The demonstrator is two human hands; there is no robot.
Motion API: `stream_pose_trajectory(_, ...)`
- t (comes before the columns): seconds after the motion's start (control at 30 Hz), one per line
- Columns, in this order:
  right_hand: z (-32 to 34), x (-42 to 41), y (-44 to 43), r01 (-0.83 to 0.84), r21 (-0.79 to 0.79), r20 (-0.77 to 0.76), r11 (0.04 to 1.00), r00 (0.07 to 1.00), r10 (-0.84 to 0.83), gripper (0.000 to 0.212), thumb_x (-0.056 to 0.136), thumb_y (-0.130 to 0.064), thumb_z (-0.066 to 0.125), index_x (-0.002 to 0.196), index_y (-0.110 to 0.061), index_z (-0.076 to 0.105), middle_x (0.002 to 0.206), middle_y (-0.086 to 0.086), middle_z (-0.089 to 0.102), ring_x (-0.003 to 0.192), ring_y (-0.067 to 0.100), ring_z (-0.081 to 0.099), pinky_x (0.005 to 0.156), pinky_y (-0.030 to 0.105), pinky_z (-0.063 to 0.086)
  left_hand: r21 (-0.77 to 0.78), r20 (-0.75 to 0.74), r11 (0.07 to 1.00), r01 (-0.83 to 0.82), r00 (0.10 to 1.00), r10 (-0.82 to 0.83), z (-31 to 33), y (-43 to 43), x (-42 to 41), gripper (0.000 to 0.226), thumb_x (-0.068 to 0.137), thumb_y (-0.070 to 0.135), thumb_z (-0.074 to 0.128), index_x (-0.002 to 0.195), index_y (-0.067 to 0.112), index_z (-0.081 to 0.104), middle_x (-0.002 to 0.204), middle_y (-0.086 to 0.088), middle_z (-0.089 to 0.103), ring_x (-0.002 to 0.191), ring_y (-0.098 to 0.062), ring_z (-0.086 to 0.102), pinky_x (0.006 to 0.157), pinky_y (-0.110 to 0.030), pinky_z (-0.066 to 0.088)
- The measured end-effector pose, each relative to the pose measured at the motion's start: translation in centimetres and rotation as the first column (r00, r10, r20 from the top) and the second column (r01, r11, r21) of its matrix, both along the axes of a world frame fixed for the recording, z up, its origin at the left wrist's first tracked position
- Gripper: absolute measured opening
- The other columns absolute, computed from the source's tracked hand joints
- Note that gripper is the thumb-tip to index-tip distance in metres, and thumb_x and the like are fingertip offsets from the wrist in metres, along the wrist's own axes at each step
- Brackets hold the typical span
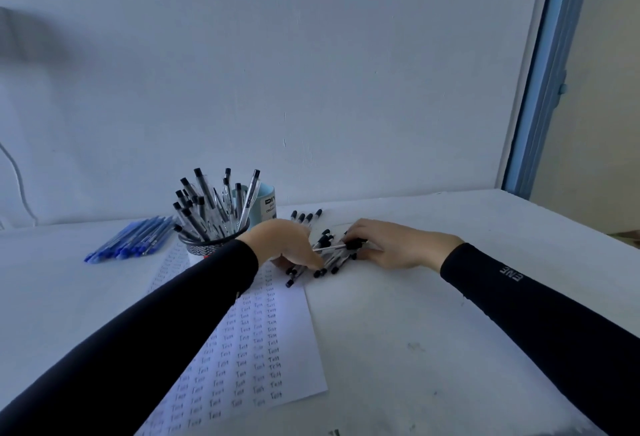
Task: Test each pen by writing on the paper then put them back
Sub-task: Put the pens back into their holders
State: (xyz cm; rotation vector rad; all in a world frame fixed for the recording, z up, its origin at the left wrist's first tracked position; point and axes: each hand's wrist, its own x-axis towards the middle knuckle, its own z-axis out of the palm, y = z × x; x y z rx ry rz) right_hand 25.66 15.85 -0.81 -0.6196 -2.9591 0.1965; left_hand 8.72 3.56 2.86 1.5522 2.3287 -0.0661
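Note:
A pile of clear pens with black caps [329, 259] lies on the white table past the top of the paper [249, 352], which is covered in rows of the written word "Test". My left hand [284, 245] rests on the pile's left side, fingers curled over several pens. My right hand [391, 245] lies on the pile's right side and pinches one pen [341, 246] by its black end. A mesh pen cup [213, 245] full of black-capped pens stands just left of my left hand.
A light blue cup [266, 203] stands behind the mesh cup. Several blue pens [135, 239] lie in a bundle at the left. Three or so more black-capped pens [306, 216] lie behind the pile. A wall runs along the table's far edge.

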Motion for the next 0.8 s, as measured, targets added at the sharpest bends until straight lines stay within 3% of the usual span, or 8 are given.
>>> stream_pose_trajectory(0.13,-0.4,0.3,0.0,0.033,0.003,0.002,0.999,0.999,-0.033,0.037,0.100,-0.038,0.051,0.136,-0.027,0.051,0.136,-0.008,0.047,0.124,0.014,0.046,0.104,0.028,0.034,-0.005,0.292,0.995,-0.102,0.951,0.099,0.3,0.4,-0.3,0.031,0.095,0.023,0.060,0.115,0.002,0.048,0.088,-0.007,0.046,0.082,-0.024,0.048,0.090,-0.034,0.055)
stream_pose_trajectory(0.3,-0.9,1.0,-0.7,0.052,-0.151,-0.024,0.987,0.998,-0.057,0.049,0.101,-0.043,0.046,0.147,-0.034,0.033,0.140,-0.017,0.046,0.126,0.009,0.047,0.110,0.035,0.036,-0.059,0.448,0.996,-0.067,0.890,0.086,1.3,0.3,0.0,0.007,0.095,0.009,0.055,0.093,0.002,0.054,0.075,-0.006,0.051,0.060,-0.016,0.047,0.049,-0.018,0.047)
stream_pose_trajectory(0.4,-0.6,0.8,-0.9,0.036,-0.056,0.020,0.998,0.999,-0.035,0.046,0.103,-0.040,0.041,0.148,-0.037,0.033,0.142,-0.017,0.039,0.118,0.002,0.043,0.104,0.033,0.035,-0.057,0.563,0.996,-0.071,0.822,0.091,1.6,0.0,0.2,0.006,0.095,0.005,0.054,0.101,0.007,0.055,0.083,-0.006,0.068,0.059,-0.012,0.051,0.051,-0.019,0.044)
stream_pose_trajectory(0.47,-0.4,0.8,-0.9,0.046,-0.013,0.057,0.999,0.997,-0.045,0.039,0.103,-0.039,0.040,0.141,-0.032,0.041,0.139,-0.014,0.036,0.109,0.011,0.052,0.100,0.037,0.039,0.014,0.669,0.995,-0.102,0.740,0.067,1.4,0.0,-0.1,0.044,0.094,0.001,0.053,0.125,0.026,0.037,0.093,-0.010,0.069,0.061,-0.013,0.055,0.053,-0.021,0.047)
stream_pose_trajectory(0.53,-0.5,0.8,-0.9,0.049,-0.005,0.059,0.999,0.997,-0.049,0.032,0.102,-0.039,0.041,0.132,-0.029,0.045,0.133,-0.015,0.036,0.102,0.018,0.056,0.097,0.043,0.043,0.068,0.716,0.996,-0.066,0.699,-0.003,1.4,-0.5,-0.1,0.057,0.093,-0.001,0.049,0.134,0.035,0.033,0.088,-0.010,0.068,0.058,-0.013,0.056,0.053,-0.022,0.046)
stream_pose_trajectory(0.67,-0.4,0.9,-0.7,0.039,-0.025,0.009,0.999,0.999,-0.039,0.036,0.100,-0.034,0.046,0.135,-0.030,0.044,0.122,-0.014,0.050,0.109,0.015,0.053,0.091,0.034,0.041,0.100,0.773,0.995,0.007,0.629,-0.082,1.3,-1.1,0.6,0.042,0.094,-0.003,0.039,0.125,0.020,0.055,0.086,-0.010,0.059,0.059,-0.015,0.053,0.054,-0.022,0.042)
stream_pose_trajectory(0.73,-0.1,0.9,-0.8,0.057,-0.027,0.004,0.998,0.998,-0.057,0.025,0.099,-0.030,0.049,0.123,-0.022,0.053,0.100,-0.012,0.052,0.100,0.019,0.054,0.082,0.032,0.039,0.108,0.841,0.993,-0.050,0.537,-0.065,1.2,-1.2,0.8,0.036,0.093,-0.003,0.036,0.116,0.011,0.059,0.087,-0.012,0.056,0.059,-0.017,0.054,0.053,-0.022,0.045)
stream_pose_trajectory(0.8,0.2,0.9,-0.8,0.052,-0.026,0.015,0.998,0.999,-0.052,0.031,0.099,-0.030,0.052,0.128,-0.020,0.052,0.106,-0.008,0.051,0.108,0.018,0.048,0.087,0.031,0.037,0.095,0.911,0.990,-0.109,0.411,-0.042,1.3,-1.3,0.7,0.032,0.094,0.005,0.036,0.114,0.008,0.061,0.086,-0.012,0.059,0.061,-0.018,0.057,0.054,-0.023,0.050)
